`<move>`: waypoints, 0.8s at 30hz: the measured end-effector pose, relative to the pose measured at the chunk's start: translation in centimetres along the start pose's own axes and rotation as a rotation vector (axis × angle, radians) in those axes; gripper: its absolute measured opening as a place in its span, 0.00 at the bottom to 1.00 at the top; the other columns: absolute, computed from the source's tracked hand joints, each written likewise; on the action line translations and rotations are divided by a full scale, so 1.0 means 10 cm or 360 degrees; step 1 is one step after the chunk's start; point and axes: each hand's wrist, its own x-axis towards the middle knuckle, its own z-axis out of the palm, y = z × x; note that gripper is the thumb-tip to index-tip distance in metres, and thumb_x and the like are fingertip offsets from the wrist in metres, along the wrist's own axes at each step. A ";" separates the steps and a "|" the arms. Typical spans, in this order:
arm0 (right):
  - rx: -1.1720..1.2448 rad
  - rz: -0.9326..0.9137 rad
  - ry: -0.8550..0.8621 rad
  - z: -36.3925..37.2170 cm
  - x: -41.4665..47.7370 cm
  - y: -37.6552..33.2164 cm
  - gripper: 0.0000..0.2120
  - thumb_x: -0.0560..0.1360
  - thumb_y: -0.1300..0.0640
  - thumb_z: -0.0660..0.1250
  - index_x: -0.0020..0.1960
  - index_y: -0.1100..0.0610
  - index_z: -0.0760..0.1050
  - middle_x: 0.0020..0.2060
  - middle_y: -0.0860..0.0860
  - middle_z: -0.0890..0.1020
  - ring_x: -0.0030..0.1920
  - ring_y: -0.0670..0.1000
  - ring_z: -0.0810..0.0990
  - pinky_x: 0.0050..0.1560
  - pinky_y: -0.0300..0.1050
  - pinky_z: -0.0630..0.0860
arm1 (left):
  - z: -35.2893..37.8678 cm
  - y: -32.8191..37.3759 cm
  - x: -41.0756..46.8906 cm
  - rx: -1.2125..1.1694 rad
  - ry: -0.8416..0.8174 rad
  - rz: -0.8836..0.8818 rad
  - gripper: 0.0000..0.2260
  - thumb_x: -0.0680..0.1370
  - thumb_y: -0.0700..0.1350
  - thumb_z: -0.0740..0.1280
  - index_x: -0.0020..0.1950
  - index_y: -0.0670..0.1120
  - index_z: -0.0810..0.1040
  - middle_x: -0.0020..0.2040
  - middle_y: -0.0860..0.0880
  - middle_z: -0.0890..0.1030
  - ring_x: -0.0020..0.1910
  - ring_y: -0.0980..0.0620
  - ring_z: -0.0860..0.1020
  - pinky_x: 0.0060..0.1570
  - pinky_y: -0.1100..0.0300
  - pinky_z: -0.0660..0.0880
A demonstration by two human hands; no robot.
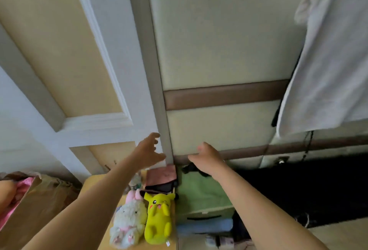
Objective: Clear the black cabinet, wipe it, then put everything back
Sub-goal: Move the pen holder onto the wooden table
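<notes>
Padded wall (219, 40), white towel (326, 60) hanging

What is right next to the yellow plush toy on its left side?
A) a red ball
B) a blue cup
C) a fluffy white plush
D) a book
C: a fluffy white plush with pink bits lies pressed against the left side of the yellow plush; neither open hand, left or right, touches them.
</notes>
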 end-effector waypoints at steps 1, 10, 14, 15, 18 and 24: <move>0.0007 0.0013 0.0063 -0.26 -0.11 0.15 0.25 0.76 0.51 0.66 0.70 0.59 0.69 0.65 0.53 0.76 0.64 0.56 0.75 0.61 0.47 0.73 | 0.14 0.28 -0.03 0.0009 -0.0022 0.0061 0.34 0.73 0.43 0.77 0.75 0.46 0.64 0.64 0.45 0.73 0.56 0.48 0.75 0.54 0.58 0.74; 0.0114 0.0131 0.0544 -2.05 -1.23 1.27 0.21 0.75 0.49 0.66 0.65 0.55 0.70 0.57 0.51 0.77 0.59 0.55 0.77 0.60 0.52 0.77 | 1.41 2.41 -0.28 0.0011 -0.0335 0.0531 0.33 0.74 0.41 0.76 0.74 0.44 0.65 0.61 0.45 0.72 0.55 0.48 0.74 0.54 0.58 0.73; 0.0155 0.0260 0.0737 -2.57 -1.68 1.73 0.20 0.78 0.53 0.66 0.67 0.59 0.70 0.55 0.54 0.78 0.57 0.54 0.77 0.59 0.52 0.77 | 1.87 3.13 -0.45 -0.0033 -0.0539 0.0682 0.39 0.66 0.44 0.81 0.73 0.47 0.67 0.60 0.46 0.71 0.61 0.42 0.74 0.60 0.48 0.77; 0.0166 0.0297 0.0776 -2.67 -1.77 1.84 0.22 0.78 0.52 0.66 0.69 0.59 0.69 0.59 0.54 0.77 0.58 0.54 0.77 0.56 0.50 0.77 | 1.99 3.26 -0.49 -0.0046 -0.0579 0.0723 0.42 0.62 0.47 0.81 0.73 0.47 0.67 0.59 0.47 0.71 0.63 0.42 0.74 0.62 0.46 0.77; 0.0204 0.0392 0.0867 -2.91 -2.01 2.09 0.27 0.78 0.50 0.66 0.74 0.57 0.66 0.62 0.53 0.75 0.57 0.52 0.76 0.48 0.43 0.72 | 2.34 3.59 -0.57 0.0060 -0.0676 0.0929 0.36 0.70 0.45 0.78 0.74 0.48 0.66 0.62 0.49 0.72 0.64 0.43 0.75 0.63 0.50 0.76; 0.0222 0.0541 0.1077 -3.19 -2.30 2.32 0.24 0.80 0.52 0.66 0.73 0.55 0.66 0.53 0.49 0.76 0.50 0.48 0.76 0.47 0.42 0.71 | 2.72 3.94 -0.50 0.0284 -0.0775 0.1176 0.34 0.75 0.47 0.74 0.77 0.50 0.61 0.66 0.49 0.74 0.63 0.46 0.75 0.63 0.54 0.74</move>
